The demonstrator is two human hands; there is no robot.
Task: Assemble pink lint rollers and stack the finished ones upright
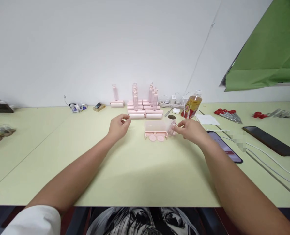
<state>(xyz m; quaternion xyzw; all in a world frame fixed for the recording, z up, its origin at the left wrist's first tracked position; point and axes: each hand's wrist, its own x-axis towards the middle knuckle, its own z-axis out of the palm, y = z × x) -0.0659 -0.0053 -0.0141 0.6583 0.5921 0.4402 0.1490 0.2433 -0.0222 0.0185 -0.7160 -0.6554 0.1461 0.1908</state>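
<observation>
Both my arms reach out over a pale green table [135,176]. My left hand [118,126] hovers with fingers curled loosely and nothing in it, just in front of a stack of pink lint rollers [145,106]. My right hand [191,130] has its fingers spread toward a small roll with a dark core [171,125]. That roll stands beside a clear cover on a pink base [156,130], with two pink round caps [156,138] lying in front of it.
A tilted drink bottle [192,105], a power strip with chargers [172,103] and a white paper [207,119] lie behind. Two phones [226,148] [270,140], white cables and red-handled tools [226,114] sit on the right. A green cloth [264,52] hangs above.
</observation>
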